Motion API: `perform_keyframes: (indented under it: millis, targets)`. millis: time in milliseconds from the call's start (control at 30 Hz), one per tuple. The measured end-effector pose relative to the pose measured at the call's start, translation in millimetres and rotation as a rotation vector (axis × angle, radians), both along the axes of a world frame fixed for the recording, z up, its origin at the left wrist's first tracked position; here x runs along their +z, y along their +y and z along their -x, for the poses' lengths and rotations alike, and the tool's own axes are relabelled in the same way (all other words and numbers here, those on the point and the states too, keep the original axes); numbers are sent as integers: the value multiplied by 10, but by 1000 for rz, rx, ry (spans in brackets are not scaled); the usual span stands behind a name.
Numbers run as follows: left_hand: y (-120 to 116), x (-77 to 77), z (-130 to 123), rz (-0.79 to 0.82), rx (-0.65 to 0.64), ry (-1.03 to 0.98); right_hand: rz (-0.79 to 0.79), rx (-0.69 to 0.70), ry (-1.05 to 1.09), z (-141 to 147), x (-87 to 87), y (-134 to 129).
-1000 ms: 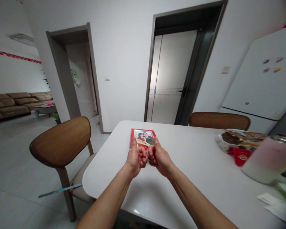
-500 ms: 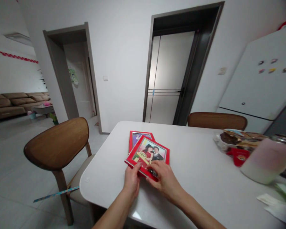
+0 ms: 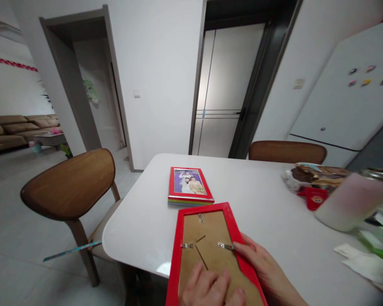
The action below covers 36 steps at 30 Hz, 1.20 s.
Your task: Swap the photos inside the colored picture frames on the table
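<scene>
A red picture frame (image 3: 229,216) is tilted up in front of me, its brown backing board (image 3: 205,225) facing me. Small metal clips sit on the board, and a slit is cut in it. My right hand (image 3: 261,261) grips the frame's right edge, thumb near the right clip. Across the lower part of the backing lie the bent, slightly parted fingers of my left hand (image 3: 210,289); the rest of that hand is cut off below. Behind, a stack of picture frames (image 3: 191,197) rests on the table, the top one showing a photo on purple.
The white table (image 3: 140,221) has a wooden chair (image 3: 70,187) at its left and another chair (image 3: 287,151) behind. On the right stand a pinkish jar (image 3: 347,204), a red packet (image 3: 315,197), bagged items (image 3: 319,173) and white tissues (image 3: 360,263).
The held frame has been turned from its photo side to its back and brought nearer, off the stack. My right hand moved to its right edge, and my left hand now lies over the backing.
</scene>
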<state>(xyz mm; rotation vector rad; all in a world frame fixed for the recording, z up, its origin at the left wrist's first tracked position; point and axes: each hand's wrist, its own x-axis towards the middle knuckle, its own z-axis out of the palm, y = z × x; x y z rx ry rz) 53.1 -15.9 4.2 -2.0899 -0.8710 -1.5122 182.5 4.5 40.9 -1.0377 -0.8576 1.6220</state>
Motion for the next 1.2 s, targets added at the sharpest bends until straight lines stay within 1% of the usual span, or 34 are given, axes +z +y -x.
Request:
perform_keyframes:
  millis: [67, 100, 233, 333, 400, 467, 500, 533, 633, 667, 733, 833, 1000, 1100, 1200]
  targets:
    - [21, -92, -30, -12, 2, 12, -81, 39, -156, -22, -131, 113]
    - [36, -137, -35, -1, -6, 44, -138, 31, -269, -35, -205, 170]
    - [83, -300, -10, 84, -24, 176, -366, -97, -858, -81, -473, 315]
    - [91, -376, 25, 180, -69, 308, -419, -109, -1231, -100, -571, 326]
    - [92, -371, 74, 293, -142, 409, -431, -81, -1366, -110, -587, 319]
    - [112, -313, 171, 457, -220, 432, -464, -66, -1413, -121, -579, 323]
    - [135, -271, 242, 555, -230, 409, -485, -62, -1423, -125, -568, 330]
    - [168, -227, 324, 658, -206, 364, -505, -56, -1432, -126, -553, 341]
    - [314, -145, 588, 924, 16, 158, -526, 0, -1445, -108, -498, 385]
    - [365, -144, 662, 987, 60, 93, -519, 26, -1448, -94, -482, 400]
    - [445, -174, 761, 1071, 73, -10, -497, 57, -1468, -64, -464, 426]
    - [488, -235, 799, 1104, 26, -76, -490, 52, -1515, -35, -474, 452]
    - [477, -276, 772, 1107, 22, -114, -509, 47, -1568, -40, -474, 491]
    - [485, -313, 772, 1082, 22, -139, -597, 18, -1608, 18, -431, 567]
    - [494, -337, 774, 1044, 15, -157, -689, 24, -1560, 184, -403, 714]
